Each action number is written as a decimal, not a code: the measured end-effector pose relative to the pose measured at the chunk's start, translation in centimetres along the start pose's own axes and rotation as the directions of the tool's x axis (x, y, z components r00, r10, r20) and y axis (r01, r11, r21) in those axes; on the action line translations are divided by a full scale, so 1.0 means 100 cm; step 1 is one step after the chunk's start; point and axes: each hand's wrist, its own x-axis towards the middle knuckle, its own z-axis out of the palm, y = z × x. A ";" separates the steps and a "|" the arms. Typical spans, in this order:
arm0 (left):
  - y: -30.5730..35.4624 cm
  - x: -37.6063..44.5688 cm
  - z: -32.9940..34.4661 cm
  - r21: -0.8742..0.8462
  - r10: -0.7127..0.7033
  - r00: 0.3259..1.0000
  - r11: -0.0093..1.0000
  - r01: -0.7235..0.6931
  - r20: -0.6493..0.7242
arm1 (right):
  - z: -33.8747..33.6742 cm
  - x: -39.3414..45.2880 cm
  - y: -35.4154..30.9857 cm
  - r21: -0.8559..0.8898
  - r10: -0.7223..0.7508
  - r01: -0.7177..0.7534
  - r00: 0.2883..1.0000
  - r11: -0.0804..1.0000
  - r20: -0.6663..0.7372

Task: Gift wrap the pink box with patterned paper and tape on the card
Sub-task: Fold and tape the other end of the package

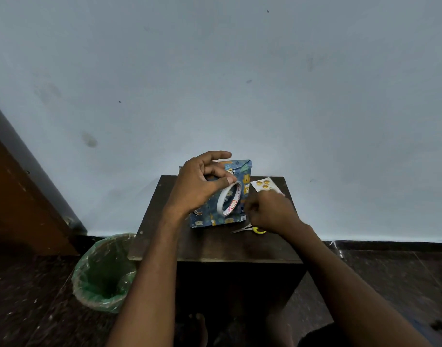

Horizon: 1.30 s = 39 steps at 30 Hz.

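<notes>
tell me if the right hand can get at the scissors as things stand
Probably yes: the right hand hovers just above the scissors, which lie uncovered on the table beside the wrapped box. Its fingers look curled, perhaps pinching tape.

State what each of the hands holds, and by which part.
Left hand pinches the tape roll at its upper rim. Right hand is curled and blurred; its hold cannot be told.

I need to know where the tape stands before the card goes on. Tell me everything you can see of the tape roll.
The tape roll is a thin white ring with a wide open centre and red print on its inner face. The left hand holds it upright at its top, thumb on the rim, in front of the wrapped box. The right hand is beside its lower edge; blur hides any pulled strip.
</notes>
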 end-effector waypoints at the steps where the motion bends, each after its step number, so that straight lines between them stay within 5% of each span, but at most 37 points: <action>1: 0.000 0.000 0.000 -0.006 0.002 1.000 1.000 -0.002 0.000 | -0.010 -0.004 -0.005 0.146 0.008 0.013 0.990 0.989 -0.141; 5: 0.002 0.001 0.000 -0.046 -0.012 1.000 0.999 0.012 -0.004 | -0.043 -0.015 -0.016 0.557 0.031 0.300 0.862 0.774 -0.507; 11: 0.006 0.000 -0.002 -0.121 -0.043 0.999 0.992 0.046 0.027 | -0.033 -0.006 -0.019 0.381 -0.205 0.439 0.830 0.813 -0.520; 28: 0.019 0.003 0.014 -0.196 -0.225 0.964 0.961 0.196 -0.138 | -0.014 -0.007 -0.025 0.048 -0.210 0.374 0.617 0.926 -0.758; 39: 0.016 0.006 0.018 -0.137 -0.234 0.958 0.968 0.213 -0.166 | -0.015 -0.010 -0.025 0.021 -0.233 0.398 0.579 0.917 -0.782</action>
